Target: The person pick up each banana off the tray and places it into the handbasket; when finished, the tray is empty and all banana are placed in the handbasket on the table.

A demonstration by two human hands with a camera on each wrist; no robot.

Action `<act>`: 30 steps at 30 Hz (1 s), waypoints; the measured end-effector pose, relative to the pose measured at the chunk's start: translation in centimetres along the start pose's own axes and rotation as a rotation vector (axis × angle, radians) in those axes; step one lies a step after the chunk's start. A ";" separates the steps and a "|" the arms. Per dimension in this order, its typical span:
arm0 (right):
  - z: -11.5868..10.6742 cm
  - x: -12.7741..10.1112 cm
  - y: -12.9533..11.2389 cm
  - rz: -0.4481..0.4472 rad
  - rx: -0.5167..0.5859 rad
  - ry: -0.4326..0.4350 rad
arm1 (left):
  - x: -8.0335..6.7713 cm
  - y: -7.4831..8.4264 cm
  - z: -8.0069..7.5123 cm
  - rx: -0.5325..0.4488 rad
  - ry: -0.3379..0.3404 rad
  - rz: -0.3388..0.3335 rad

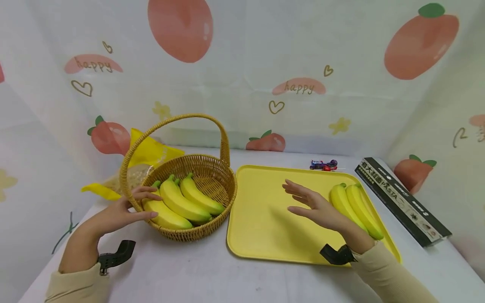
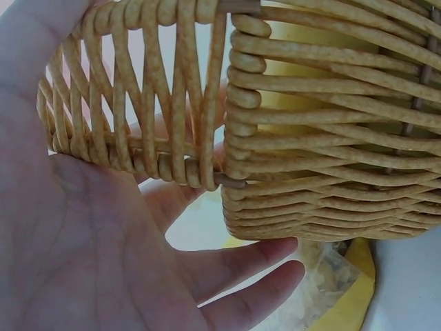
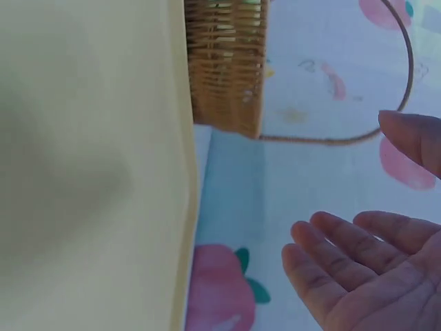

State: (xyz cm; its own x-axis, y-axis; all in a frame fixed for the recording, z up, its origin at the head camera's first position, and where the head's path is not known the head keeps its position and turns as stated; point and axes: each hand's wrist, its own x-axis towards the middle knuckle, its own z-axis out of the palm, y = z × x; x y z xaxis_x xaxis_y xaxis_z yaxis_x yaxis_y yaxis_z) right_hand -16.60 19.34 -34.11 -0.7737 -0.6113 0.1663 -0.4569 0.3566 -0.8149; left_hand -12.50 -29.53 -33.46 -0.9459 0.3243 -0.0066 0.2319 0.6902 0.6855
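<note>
My left hand (image 1: 126,208) is at the handle base of a wicker basket (image 1: 189,232). Its fingers (image 2: 227,265) stretch loosely past the woven handle (image 2: 145,89), and the thumb reaches over the near rim. Several yellow bananas (image 1: 183,202) lie inside the basket. Over the yellow tray (image 1: 261,210) my right hand (image 1: 316,206) hovers, holding nothing, with fingers extended and thumb apart; its palm (image 3: 393,296) shows in the right wrist view. Two more bananas (image 1: 356,206) lie side by side at the tray's right end, partly behind the right forearm.
A yellow and clear bag (image 1: 151,151) sits behind the basket on the left. Right of the tray lies a long black pasta box (image 1: 401,198). Small wrapped candies (image 1: 323,165) rest beyond the tray's back edge. A fruit-printed cloth (image 1: 235,75) hangs behind.
</note>
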 end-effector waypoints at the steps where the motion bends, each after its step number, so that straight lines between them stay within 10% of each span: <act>1: -0.1 -0.4 0.3 -0.001 -0.002 0.026 | 0.0 0.0 0.0 -0.004 0.004 0.001; 13: -1.6 -4.9 2.6 0.013 0.068 0.330 | 0.0 -0.2 0.0 -0.008 0.004 0.013; 30: -4.9 -8.1 6.5 0.268 -0.076 0.595 | 0.1 0.0 0.0 -0.015 -0.008 -0.002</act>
State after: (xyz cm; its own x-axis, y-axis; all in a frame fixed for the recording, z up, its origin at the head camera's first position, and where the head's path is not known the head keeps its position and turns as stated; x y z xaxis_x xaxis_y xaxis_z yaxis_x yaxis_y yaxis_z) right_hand -15.50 30.07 -37.99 -0.9656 -0.0069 0.2598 -0.2278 0.5040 -0.8332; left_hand -12.55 -29.49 -33.47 -0.9447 0.3276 -0.0138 0.2262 0.6814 0.6961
